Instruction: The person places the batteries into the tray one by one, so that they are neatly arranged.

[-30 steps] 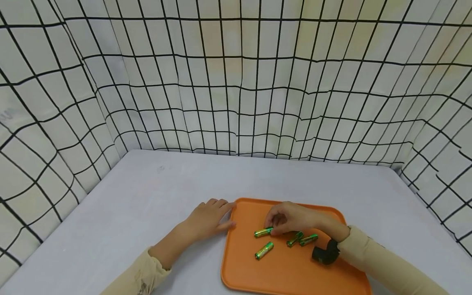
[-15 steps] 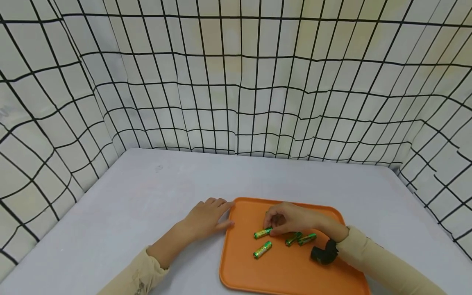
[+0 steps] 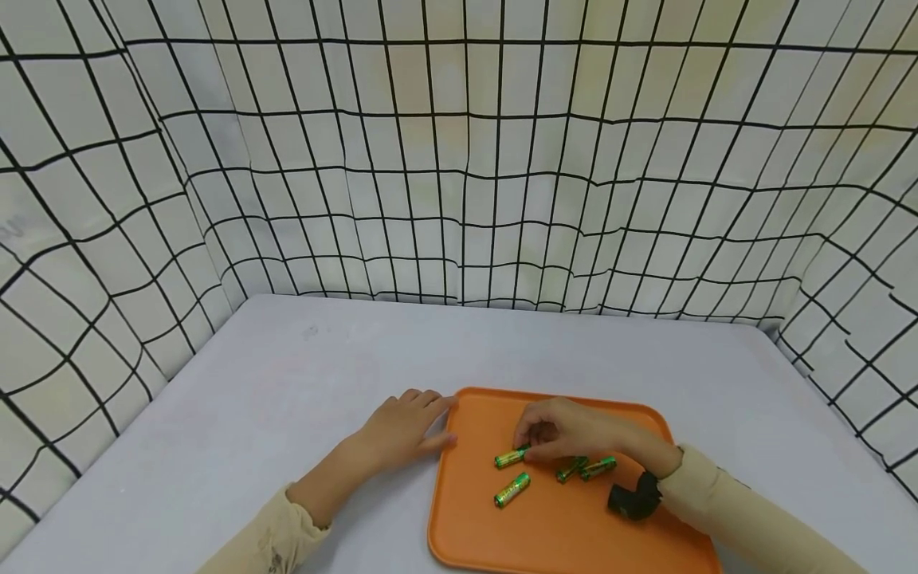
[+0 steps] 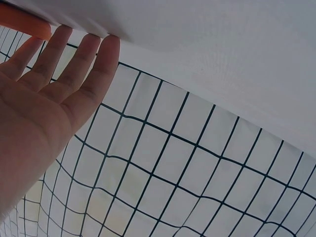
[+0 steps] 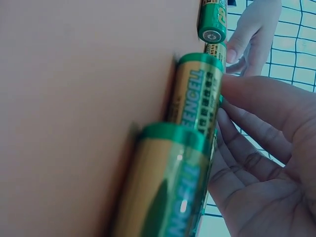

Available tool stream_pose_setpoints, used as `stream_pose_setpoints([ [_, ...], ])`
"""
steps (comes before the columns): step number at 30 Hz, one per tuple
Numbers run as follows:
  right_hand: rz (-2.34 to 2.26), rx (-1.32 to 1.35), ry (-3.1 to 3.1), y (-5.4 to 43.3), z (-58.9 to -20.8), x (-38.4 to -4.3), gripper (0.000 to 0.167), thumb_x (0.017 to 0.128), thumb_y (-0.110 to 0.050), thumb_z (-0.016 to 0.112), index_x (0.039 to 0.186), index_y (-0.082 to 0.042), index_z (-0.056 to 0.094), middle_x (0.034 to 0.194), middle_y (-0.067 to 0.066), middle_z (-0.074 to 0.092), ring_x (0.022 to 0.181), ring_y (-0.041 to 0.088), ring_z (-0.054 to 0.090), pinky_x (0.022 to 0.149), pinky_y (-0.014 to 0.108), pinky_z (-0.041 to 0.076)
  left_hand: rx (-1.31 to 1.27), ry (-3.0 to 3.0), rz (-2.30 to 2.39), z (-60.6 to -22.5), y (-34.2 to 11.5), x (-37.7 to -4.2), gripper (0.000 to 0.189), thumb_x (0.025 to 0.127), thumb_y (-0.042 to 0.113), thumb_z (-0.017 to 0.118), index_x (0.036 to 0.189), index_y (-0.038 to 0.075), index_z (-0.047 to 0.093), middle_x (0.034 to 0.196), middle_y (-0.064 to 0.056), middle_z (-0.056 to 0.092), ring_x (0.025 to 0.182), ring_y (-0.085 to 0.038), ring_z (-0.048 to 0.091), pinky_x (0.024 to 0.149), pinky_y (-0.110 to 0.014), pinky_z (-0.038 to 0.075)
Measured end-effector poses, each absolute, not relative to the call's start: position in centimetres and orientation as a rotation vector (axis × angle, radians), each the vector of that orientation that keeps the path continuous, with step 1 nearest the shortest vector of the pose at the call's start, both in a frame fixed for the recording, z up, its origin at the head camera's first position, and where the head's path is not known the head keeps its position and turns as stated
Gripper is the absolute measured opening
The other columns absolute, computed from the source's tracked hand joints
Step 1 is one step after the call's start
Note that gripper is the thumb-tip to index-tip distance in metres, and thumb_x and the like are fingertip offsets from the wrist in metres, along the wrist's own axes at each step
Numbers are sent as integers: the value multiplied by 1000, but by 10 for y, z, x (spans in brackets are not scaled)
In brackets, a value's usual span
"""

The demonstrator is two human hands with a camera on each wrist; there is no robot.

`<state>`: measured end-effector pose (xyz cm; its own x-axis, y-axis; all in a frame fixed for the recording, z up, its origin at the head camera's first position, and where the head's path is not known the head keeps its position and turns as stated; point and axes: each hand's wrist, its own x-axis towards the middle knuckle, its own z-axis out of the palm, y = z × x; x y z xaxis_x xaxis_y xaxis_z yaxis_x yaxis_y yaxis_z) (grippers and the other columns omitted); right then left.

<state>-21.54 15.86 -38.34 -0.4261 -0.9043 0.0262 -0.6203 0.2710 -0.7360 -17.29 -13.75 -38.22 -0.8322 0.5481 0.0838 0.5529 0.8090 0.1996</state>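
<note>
On an orange tray lie several green-and-gold batteries. My right hand is over the tray, thumb and fingers curled at the right end of one battery, which it pinches. A second battery lies apart, nearer me. Two more, a battery and its neighbour battery, lie close together below the right hand. Large in the right wrist view are a near battery and another battery beyond it. My left hand rests at the tray's left rim, fingers extended and touching the edge.
A white table bears the tray. White walls with a black grid enclose its back and sides. A black object sits at the right wrist, above the tray's right part.
</note>
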Motion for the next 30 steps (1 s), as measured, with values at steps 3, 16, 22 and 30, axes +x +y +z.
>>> stream_pose_setpoints([
  [3,-974,-1391,2146,159,-383,-217,11,96,-16,64,105,-10,67,101,2,66,83,4,60,73,25,53,-898,-2974,-335,-381,-138,-172,54,96,43,57,138,9,53,129,-11,57,119,-33,53,90,-53,45],
  [16,-1130,-1423,2204,188,-374,-215,16,97,-14,61,110,-5,65,108,10,64,97,12,63,83,31,54,-957,-2968,-362,-382,-131,-182,53,96,42,59,137,8,53,129,-11,57,121,-34,52,91,-55,45],
  [22,-1143,-1383,2402,209,-369,-215,17,99,-9,57,113,-4,64,107,11,64,95,13,62,83,30,53,-940,-2978,-336,-390,-138,-186,54,95,49,56,136,13,54,128,-7,59,120,-32,53,88,-52,46],
  [30,-1112,-1144,2740,234,-360,-208,28,104,-7,44,129,-1,55,124,12,59,112,23,57,93,33,49,-794,-3011,-286,-382,-155,-182,57,98,53,49,140,15,52,135,-9,54,122,-33,53,93,-54,43],
])
